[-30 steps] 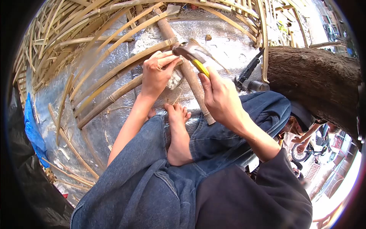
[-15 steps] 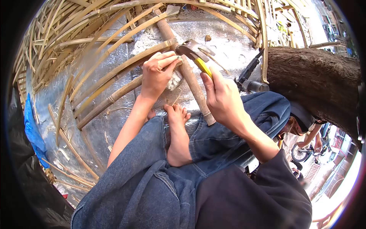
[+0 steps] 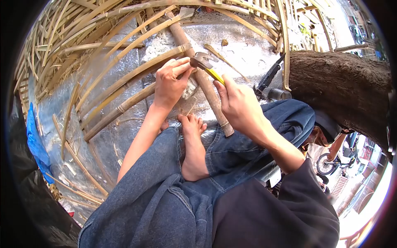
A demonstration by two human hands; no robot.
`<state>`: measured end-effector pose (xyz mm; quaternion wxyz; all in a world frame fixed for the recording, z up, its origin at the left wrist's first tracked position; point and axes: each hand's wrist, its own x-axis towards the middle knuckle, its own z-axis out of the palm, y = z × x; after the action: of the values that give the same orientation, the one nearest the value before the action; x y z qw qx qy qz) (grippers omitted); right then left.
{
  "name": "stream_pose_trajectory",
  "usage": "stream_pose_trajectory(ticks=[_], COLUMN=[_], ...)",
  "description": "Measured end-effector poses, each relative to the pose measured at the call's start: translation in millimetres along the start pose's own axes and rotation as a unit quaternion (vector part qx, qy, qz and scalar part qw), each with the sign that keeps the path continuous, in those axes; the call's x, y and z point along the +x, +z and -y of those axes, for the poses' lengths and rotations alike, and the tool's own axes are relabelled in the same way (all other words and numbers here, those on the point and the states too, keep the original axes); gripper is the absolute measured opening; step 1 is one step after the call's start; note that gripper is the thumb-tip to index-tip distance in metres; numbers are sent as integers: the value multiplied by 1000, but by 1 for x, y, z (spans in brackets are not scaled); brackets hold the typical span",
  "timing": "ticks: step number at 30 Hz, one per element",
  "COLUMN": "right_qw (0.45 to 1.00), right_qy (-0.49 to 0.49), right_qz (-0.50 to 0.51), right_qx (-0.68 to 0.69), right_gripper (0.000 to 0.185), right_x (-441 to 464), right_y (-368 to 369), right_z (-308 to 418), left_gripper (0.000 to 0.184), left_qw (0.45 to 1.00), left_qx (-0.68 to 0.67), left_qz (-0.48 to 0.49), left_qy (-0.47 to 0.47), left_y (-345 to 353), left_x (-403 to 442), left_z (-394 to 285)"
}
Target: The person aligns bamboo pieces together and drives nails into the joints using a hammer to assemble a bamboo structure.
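Observation:
My right hand is wrapped round the yellow handle of a claw hammer. The hammer's head is right beside the fingertips of my left hand, over a bamboo pole. The left fingers are pinched together; whatever is between them is hidden. Under and beside the left hand lie curved bamboo strips and a second pole, their ends near the first pole. A pale rough block shows beneath the crossing.
Woven bamboo slats fill the upper left. A dark-handled tool and a metal cup lie right of the pole, beside a thick trunk. Blue plastic is at left. Another person and a motorbike are at right.
The hammer rose slightly away from my left fingertips, then came down against them. My left hand has hardly moved. The other person at right has shifted.

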<state>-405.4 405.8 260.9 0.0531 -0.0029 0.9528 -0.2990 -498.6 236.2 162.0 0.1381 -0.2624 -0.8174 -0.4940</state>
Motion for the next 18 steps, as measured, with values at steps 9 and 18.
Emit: stream_pose_trajectory(ticks=[9, 18], right_qw=[999, 999], right_qy=[2, -9], right_qz=[-26, -23], right_qx=[35, 20], right_gripper=[16, 22], right_x=[-3, -5], right_y=[-5, -8], right_z=[9, 12], left_gripper=[13, 14], left_qw=[1000, 1000], left_qx=[-2, -15], left_qz=[1, 3], left_qy=[-6, -21], left_y=[0, -1], left_x=[-1, -1], left_z=[0, -1])
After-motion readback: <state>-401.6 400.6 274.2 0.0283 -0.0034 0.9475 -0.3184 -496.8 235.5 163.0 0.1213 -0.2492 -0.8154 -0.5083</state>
